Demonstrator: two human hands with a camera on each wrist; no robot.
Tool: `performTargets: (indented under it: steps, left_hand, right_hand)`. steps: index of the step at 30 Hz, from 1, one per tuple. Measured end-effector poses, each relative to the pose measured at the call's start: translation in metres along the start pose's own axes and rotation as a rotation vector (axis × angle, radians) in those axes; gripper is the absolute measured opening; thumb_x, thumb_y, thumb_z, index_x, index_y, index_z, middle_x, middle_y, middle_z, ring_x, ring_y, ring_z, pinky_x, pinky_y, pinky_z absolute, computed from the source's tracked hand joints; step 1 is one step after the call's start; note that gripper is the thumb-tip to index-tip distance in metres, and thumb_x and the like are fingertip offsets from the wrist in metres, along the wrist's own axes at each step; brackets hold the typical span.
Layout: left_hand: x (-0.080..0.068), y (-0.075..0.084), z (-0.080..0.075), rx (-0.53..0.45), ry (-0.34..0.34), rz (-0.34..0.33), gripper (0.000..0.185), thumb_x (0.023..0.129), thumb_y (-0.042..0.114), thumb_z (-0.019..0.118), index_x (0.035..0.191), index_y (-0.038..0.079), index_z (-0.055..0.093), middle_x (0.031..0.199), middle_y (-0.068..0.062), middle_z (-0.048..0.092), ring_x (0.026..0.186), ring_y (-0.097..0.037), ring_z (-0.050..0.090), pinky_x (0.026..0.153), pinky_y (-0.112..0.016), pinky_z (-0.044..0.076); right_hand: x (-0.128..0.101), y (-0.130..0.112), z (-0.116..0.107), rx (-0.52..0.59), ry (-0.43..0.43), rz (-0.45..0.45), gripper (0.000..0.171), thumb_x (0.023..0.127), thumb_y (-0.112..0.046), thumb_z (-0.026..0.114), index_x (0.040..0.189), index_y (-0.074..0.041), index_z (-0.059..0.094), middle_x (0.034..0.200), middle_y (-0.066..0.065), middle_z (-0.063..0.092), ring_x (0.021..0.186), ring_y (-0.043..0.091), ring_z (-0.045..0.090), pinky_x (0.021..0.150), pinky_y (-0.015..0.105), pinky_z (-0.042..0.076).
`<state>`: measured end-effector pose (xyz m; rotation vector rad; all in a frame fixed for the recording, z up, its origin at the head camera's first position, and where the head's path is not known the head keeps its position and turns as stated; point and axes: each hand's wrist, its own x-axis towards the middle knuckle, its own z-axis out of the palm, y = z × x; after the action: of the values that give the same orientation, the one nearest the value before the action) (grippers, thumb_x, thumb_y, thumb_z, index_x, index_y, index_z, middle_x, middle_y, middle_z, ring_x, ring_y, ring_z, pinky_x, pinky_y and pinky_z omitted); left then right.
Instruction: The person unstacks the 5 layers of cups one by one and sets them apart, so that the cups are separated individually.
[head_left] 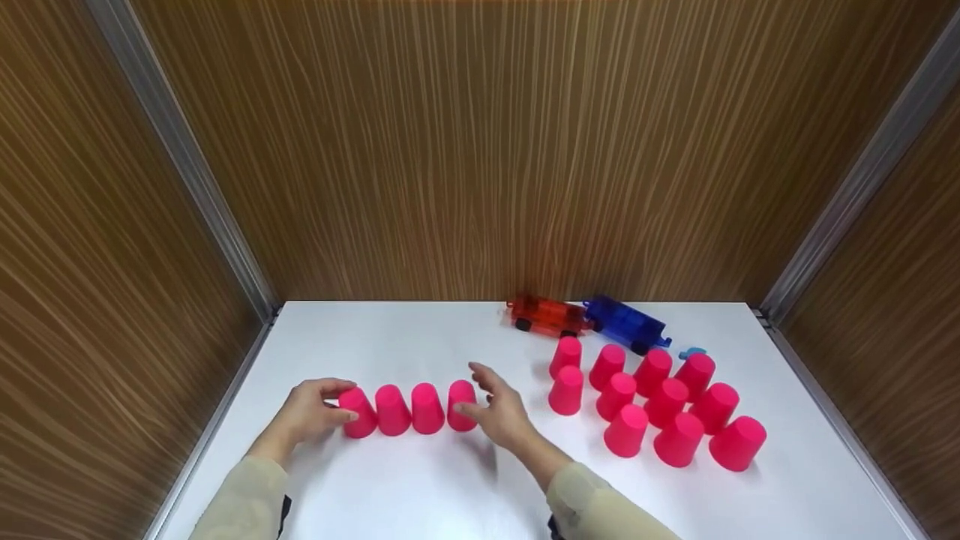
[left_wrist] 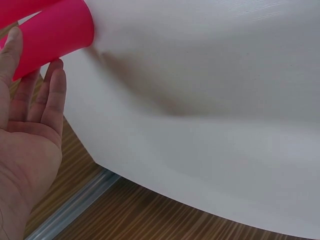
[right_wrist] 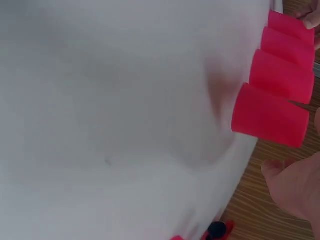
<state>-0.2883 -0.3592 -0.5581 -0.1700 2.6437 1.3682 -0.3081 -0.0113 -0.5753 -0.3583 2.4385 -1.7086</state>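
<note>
Several pink cups stand upside down in a short row on the white table. At the row's left end, my left hand [head_left: 309, 411] holds the outermost pink cup [head_left: 361, 401], thumb in front and fingers around the far side. The left wrist view shows the thumb against that cup [left_wrist: 55, 35], with the fingertips at its side. My right hand [head_left: 504, 414] is at the row's right end, fingers spread and thumb overlapping the end cup [head_left: 462, 394] in the head view. A gap shows between that hand and the cup [right_wrist: 270, 116] in the right wrist view.
To the right stands a group of several upturned pink cups [head_left: 667, 403]. Behind them lie a red toy wagon [head_left: 549, 315], a blue toy wagon [head_left: 626, 324] and a small light-blue piece [head_left: 693, 352]. Wood-patterned panels [head_left: 480, 150] enclose the table [head_left: 390, 487].
</note>
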Motion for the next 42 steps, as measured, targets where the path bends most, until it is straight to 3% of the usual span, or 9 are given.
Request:
performTargets:
  steps: [8, 15, 23, 31, 42]
  left_hand:
    - [0.001, -0.001, 0.0, 0.012, -0.002, 0.008, 0.056, 0.086, 0.011, 0.09, 0.139, 0.009, 0.069, 0.128, -0.012, 0.068, 0.112, -0.031, 0.068, 0.089, -0.039, 0.063]
    - [0.002, 0.0, 0.0, 0.025, -0.009, 0.01, 0.057, 0.087, 0.013, 0.089, 0.141, 0.01, 0.068, 0.131, -0.013, 0.067, 0.114, -0.031, 0.068, 0.091, -0.04, 0.062]
    - [0.001, 0.002, -0.001, 0.033, -0.013, -0.013, 0.06, 0.088, 0.016, 0.09, 0.143, 0.012, 0.067, 0.133, -0.012, 0.066, 0.112, -0.028, 0.067, 0.091, -0.039, 0.062]
    - [-0.001, -0.001, -0.004, 0.027, -0.02, -0.009, 0.061, 0.088, 0.016, 0.089, 0.144, 0.01, 0.065, 0.135, -0.014, 0.065, 0.117, -0.032, 0.066, 0.091, -0.04, 0.062]
    - [-0.002, 0.002, 0.0, 0.026, -0.013, 0.006, 0.058, 0.088, 0.012, 0.089, 0.141, 0.008, 0.067, 0.131, -0.014, 0.066, 0.11, -0.028, 0.069, 0.088, -0.038, 0.063]
  right_hand:
    - [0.002, 0.006, 0.016, 0.014, 0.029, 0.019, 0.067, 0.094, -0.011, 0.082, 0.154, -0.01, 0.052, 0.144, 0.012, 0.061, 0.135, 0.033, 0.057, 0.116, 0.053, 0.045]
    - [-0.007, 0.016, 0.011, 0.076, 0.059, 0.026, 0.056, 0.096, -0.011, 0.08, 0.147, -0.007, 0.059, 0.135, 0.008, 0.065, 0.127, 0.029, 0.06, 0.109, 0.045, 0.053]
    - [-0.031, 0.021, -0.018, 0.104, 0.103, 0.004, 0.058, 0.095, -0.016, 0.082, 0.148, -0.014, 0.06, 0.142, 0.009, 0.063, 0.13, 0.03, 0.06, 0.109, 0.044, 0.052]
    - [-0.057, 0.028, -0.057, 0.037, 0.233, 0.022, 0.058, 0.094, -0.018, 0.083, 0.148, -0.019, 0.061, 0.142, 0.007, 0.064, 0.131, 0.032, 0.061, 0.11, 0.049, 0.052]
    - [-0.085, 0.046, -0.09, 0.036, 0.372, 0.09, 0.061, 0.092, -0.011, 0.084, 0.149, -0.014, 0.06, 0.141, 0.009, 0.063, 0.129, 0.031, 0.061, 0.104, 0.042, 0.056]
